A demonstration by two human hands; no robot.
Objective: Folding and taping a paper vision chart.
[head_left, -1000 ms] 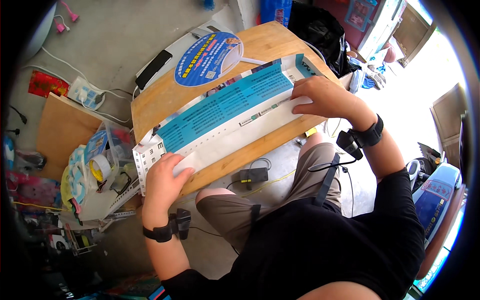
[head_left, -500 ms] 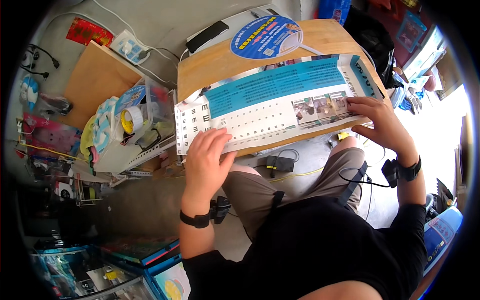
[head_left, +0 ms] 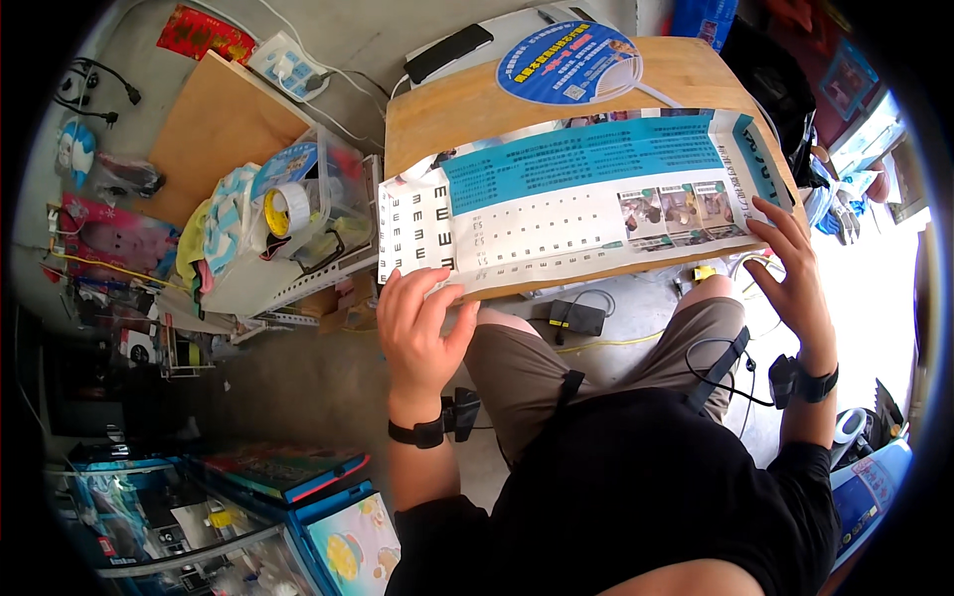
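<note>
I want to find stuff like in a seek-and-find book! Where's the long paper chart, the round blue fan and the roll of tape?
long paper chart [head_left: 576, 204], head view, on its blue band.
round blue fan [head_left: 568, 62], head view, middle of its face.
roll of tape [head_left: 285, 209], head view, on its flat side.

The long printed chart [head_left: 586, 199] covers the near half of the wooden table [head_left: 447, 109], leaving bare wood only along the upper left and right edges. A round blue fan [head_left: 568, 62] and a black phone [head_left: 448, 53] block the far side. Left of the table, a plastic bin [head_left: 308, 214] holding a tape roll [head_left: 285, 209] closes the gap.
</note>
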